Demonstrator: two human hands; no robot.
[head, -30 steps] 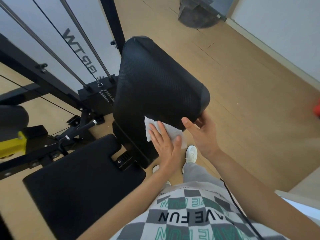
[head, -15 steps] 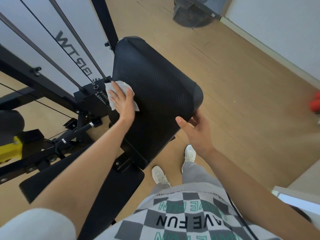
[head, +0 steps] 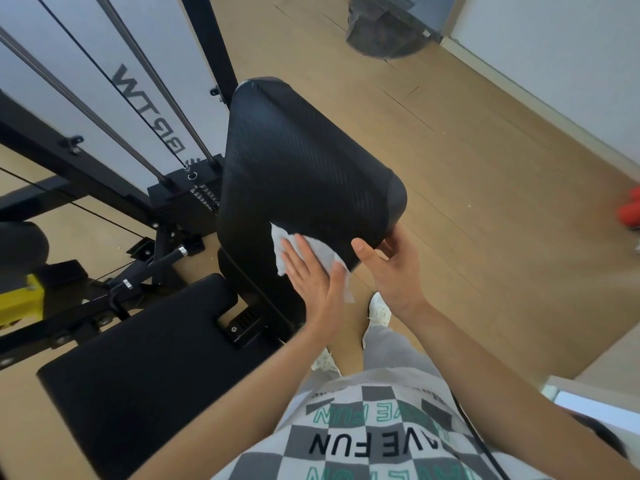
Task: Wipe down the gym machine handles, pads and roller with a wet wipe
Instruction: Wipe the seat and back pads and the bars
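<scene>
**Inspector:** Change since half a second ago?

**Me:** My left hand (head: 317, 277) has come down from the back pad's (head: 304, 161) left edge to its lower edge. The fingers are straight and slightly spread, pressing the wet wipe (head: 278, 244) flat against it. My right hand (head: 393, 268) has stayed, thumb and curled fingers gripping the pad's lower right corner.

**Inspector:** Surroundings, obstructions?

**Me:** Seat pad (head: 138, 358) lower left. Weight stack (head: 176, 197) behind the back pad. Yellow part (head: 20, 299) far left. Red object (head: 630, 209) at the right edge, on the wooden floor (head: 485, 202). My left hand covers most of the wipe; the pad hides my right fingertips.
</scene>
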